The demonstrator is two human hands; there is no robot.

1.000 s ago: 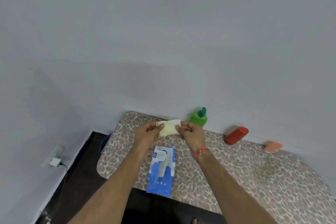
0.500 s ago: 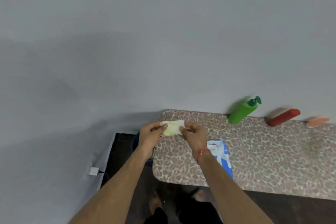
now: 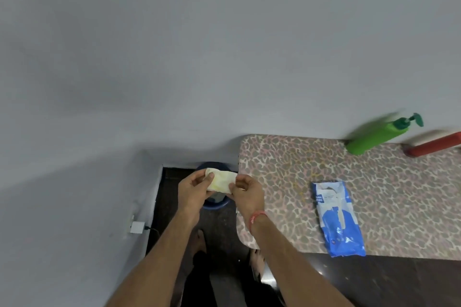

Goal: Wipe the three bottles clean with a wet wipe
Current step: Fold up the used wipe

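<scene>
A folded wet wipe (image 3: 221,180), white with yellow stains, is stretched between my two hands. My left hand (image 3: 194,190) pinches its left end and my right hand (image 3: 247,193) pinches its right end, both held over a blue bin (image 3: 216,203) left of the table. A green pump bottle (image 3: 379,136) stands at the table's far side by the wall. Beside it a red bottle (image 3: 435,147) runs off the right edge of the view. The third bottle is out of view.
A blue wet wipe pack (image 3: 336,219) lies near the front edge of the leopard-print table (image 3: 287,164). A white charger (image 3: 136,227) is plugged into the left wall above the dark floor (image 3: 219,232). My feet show below.
My view and both hands have swung left. The wipe, earlier over the table, now hangs over the blue bin beside it. The orange bottle has left the view.
</scene>
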